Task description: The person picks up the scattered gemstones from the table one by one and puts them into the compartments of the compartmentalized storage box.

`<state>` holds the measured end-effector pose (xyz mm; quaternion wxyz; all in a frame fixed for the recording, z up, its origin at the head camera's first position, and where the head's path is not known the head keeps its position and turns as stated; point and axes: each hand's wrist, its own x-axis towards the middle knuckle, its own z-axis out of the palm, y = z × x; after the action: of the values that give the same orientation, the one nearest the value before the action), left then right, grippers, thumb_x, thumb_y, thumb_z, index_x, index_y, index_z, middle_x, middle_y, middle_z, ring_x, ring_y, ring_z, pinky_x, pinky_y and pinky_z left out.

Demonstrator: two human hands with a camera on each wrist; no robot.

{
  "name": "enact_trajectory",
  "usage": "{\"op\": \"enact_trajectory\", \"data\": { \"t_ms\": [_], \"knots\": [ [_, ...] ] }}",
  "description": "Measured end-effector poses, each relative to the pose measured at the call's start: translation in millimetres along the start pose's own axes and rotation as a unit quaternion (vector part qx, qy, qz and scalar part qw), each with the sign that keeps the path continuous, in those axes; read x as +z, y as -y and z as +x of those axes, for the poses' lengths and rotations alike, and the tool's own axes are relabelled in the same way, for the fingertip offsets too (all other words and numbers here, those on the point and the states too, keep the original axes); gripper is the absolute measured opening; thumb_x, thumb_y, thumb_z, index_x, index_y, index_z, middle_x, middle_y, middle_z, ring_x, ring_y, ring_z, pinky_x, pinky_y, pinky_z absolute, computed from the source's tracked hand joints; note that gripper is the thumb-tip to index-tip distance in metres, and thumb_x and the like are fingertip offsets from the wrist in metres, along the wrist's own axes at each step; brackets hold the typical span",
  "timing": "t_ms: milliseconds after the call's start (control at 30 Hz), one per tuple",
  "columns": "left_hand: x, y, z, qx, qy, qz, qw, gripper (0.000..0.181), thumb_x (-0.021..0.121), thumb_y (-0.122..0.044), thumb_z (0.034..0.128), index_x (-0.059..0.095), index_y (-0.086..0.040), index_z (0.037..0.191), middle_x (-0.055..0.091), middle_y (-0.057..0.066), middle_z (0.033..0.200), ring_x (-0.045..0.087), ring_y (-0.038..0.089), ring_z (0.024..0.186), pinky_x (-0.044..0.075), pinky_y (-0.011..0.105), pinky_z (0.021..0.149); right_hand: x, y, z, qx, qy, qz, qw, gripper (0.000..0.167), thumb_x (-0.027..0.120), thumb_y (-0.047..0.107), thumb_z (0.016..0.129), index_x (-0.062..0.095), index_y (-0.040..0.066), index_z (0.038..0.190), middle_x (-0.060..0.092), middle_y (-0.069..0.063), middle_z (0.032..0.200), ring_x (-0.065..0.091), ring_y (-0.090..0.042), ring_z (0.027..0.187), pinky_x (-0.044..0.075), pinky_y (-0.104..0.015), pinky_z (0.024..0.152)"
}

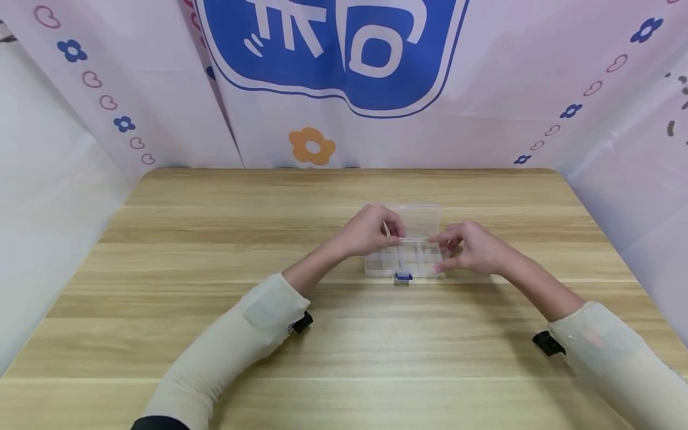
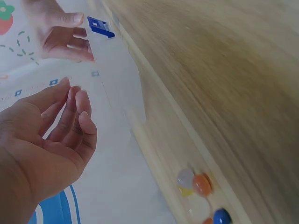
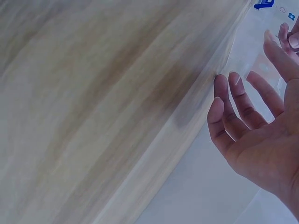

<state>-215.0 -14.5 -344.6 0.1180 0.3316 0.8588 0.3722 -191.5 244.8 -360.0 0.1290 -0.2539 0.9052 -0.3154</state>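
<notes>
The clear box [image 1: 383,272] stood on the table [image 1: 398,346], its lid [image 1: 423,220] raised at the rear. The right hand [image 1: 475,248] gripped the box's right end between thumb and bent fingers. The left hand [image 1: 371,230] was half closed over its rear left; any hold could not be told. Judged risks: uneven squeezing could tip the box; a leftward sweep could scatter the beads [image 2: 202,185] to its left.

Curves left hand [image 2: 56,140] near clear box [image 2: 117,70] with blue latch [image 2: 100,28], apart from shiny balls [image 2: 202,185] on the table [image 2: 229,93].
</notes>
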Motion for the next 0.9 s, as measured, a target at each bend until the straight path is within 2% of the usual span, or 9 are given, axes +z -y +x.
{"op": "enact_trajectory", "data": {
  "t_ms": [367, 700, 900],
  "knots": [
    [-13.3, 12.5, -23.5, -0.047, -0.007, -0.008, 0.9989, 0.004, 0.074, -0.002, 0.0944, 0.076, 0.001, 0.097, 0.073, 0.006, 0.088, 0.066, 0.017, 0.082, 0.055, 0.025, 0.076, 1, 2, -0.6, 0.005, 0.002, 0.004, 1.0, 0.056, 0.092, 0.016, 0.08, 0.07, -0.007, 0.126, 0.067, -0.004, 0.088, 0.064, -0.022, 0.088, 0.057, -0.044, 0.083],
    [-24.3, 30.7, -48.6, -0.069, -0.018, -0.031, 0.9969, 0.004, 0.075, -0.004, 0.0943, 0.076, 0.0, 0.096, 0.071, 0.006, 0.09, 0.064, 0.018, 0.078, 0.053, 0.026, 0.068, 0, 2, -1.5, 0.005, 0.002, 0.003, 1.0, 0.056, 0.091, 0.015, 0.08, 0.069, -0.007, 0.127, 0.066, -0.004, 0.087, 0.064, -0.022, 0.087, 0.057, -0.041, 0.081],
    [-29.5, 39.0, -61.6, -0.068, -0.015, -0.046, 0.9965, 0.004, 0.074, -0.002, 0.0951, 0.077, 0.0, 0.097, 0.072, 0.007, 0.089, 0.064, 0.019, 0.075, 0.054, 0.026, 0.066, 2, 0, -1.7, -0.001, 0.002, -0.001, 1.0, 0.056, 0.091, 0.014, 0.08, 0.069, -0.006, 0.128, 0.065, -0.002, 0.085, 0.062, -0.021, 0.085, 0.056, -0.041, 0.081]
  ]
}}
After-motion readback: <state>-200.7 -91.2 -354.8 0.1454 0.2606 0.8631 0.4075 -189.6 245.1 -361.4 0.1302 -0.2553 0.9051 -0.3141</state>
